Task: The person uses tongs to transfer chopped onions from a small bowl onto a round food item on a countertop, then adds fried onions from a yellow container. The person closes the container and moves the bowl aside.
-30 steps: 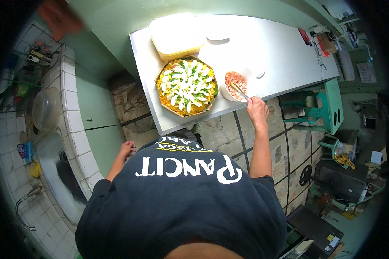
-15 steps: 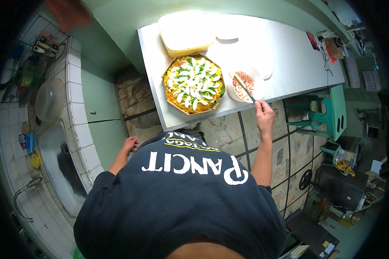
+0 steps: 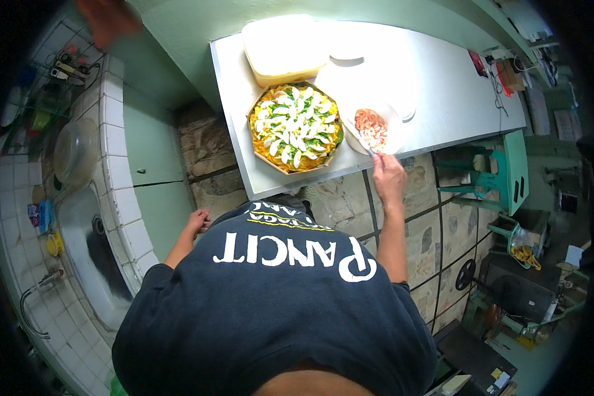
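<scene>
My right hand (image 3: 389,175) grips a long, slim utensil (image 3: 366,147) that slants along the left side of a white bowl (image 3: 393,143); whether it is a spoon or tongs is unclear. Pink shrimp (image 3: 371,127) fill part of that bowl. Left of it, an eight-sided tray (image 3: 278,169) holds yellow-orange noodles topped with egg slices (image 3: 297,125) and green bits. My left hand (image 3: 198,220) hangs low beside my body, off the table, its fingers curled and nothing visible in them.
A pale yellow tub (image 3: 285,53) stands behind the tray on the white table (image 3: 442,99). A round white item (image 3: 346,51) lies farther back. The tiled sink counter (image 3: 115,162) is at left; a green plastic chair (image 3: 516,175) is at right. Something blurred (image 3: 109,23) hangs at upper left.
My right hand has shifted slightly left and lower, and the utensil has moved from over the shrimp to the bowl's left side. The left hand stays where it was.
</scene>
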`<state>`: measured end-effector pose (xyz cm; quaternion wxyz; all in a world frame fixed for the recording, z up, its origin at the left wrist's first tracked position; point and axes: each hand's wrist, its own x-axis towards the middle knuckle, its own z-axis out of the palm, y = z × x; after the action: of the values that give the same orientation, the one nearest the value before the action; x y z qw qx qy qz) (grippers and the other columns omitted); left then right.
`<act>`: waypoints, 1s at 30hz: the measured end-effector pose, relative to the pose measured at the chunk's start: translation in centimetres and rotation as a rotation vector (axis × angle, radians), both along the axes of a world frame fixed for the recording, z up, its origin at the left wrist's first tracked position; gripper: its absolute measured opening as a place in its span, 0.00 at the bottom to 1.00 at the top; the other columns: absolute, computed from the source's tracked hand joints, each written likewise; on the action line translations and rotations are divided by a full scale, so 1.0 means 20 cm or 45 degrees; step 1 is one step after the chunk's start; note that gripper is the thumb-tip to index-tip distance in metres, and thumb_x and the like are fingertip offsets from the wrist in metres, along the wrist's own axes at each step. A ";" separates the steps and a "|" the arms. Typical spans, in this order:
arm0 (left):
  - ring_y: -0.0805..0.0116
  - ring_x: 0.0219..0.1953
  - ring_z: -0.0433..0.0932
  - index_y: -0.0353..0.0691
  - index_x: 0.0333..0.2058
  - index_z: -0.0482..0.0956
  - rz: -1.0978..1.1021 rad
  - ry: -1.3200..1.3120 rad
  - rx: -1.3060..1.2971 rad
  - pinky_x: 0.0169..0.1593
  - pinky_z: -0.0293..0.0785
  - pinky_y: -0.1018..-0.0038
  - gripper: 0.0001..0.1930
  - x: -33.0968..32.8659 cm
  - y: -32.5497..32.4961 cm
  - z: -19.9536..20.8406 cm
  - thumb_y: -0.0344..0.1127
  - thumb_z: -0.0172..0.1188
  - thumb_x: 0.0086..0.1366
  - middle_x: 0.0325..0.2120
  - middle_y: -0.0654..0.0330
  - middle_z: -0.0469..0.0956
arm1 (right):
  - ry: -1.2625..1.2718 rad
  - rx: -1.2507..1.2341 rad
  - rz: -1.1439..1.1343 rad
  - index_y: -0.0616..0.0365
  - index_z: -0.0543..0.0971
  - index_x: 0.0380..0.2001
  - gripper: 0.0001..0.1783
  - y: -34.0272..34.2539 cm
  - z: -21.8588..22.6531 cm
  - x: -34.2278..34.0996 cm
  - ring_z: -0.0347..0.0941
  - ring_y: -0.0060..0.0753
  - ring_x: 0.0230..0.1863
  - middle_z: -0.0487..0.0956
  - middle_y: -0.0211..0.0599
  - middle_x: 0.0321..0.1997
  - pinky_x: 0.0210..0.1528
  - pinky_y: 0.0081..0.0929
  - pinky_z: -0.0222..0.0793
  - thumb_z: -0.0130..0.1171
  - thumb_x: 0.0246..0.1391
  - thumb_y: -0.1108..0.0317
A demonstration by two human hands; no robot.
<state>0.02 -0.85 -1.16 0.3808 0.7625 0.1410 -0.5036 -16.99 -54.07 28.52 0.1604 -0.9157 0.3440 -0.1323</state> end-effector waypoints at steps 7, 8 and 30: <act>0.71 0.28 0.73 0.51 0.49 0.74 -0.059 -0.054 -0.111 0.32 0.69 0.71 0.15 0.02 0.02 -0.02 0.45 0.52 0.67 0.32 0.66 0.76 | 0.125 -0.140 -0.179 0.57 0.81 0.36 0.14 -0.26 0.04 -0.09 0.76 0.53 0.39 0.80 0.44 0.37 0.41 0.44 0.70 0.52 0.58 0.60; 0.71 0.28 0.73 0.51 0.49 0.74 -0.046 -0.052 -0.131 0.32 0.69 0.71 0.15 0.03 0.01 -0.02 0.46 0.52 0.67 0.32 0.66 0.76 | 0.164 -0.146 -0.173 0.56 0.81 0.36 0.13 -0.26 0.02 -0.08 0.76 0.54 0.39 0.79 0.44 0.38 0.41 0.45 0.70 0.52 0.58 0.60; 0.76 0.27 0.75 0.53 0.48 0.75 0.098 0.011 -0.038 0.28 0.68 0.72 0.15 -0.01 0.01 -0.10 0.48 0.53 0.66 0.31 0.71 0.77 | -0.150 -0.099 0.501 0.54 0.78 0.41 0.11 0.36 -0.14 0.10 0.73 0.39 0.32 0.75 0.35 0.32 0.33 0.36 0.65 0.59 0.54 0.65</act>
<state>-0.25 -0.70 -3.14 0.4107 0.7487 0.1641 -0.4938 -15.07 -46.87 25.78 0.1675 -0.9614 0.1433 -0.1650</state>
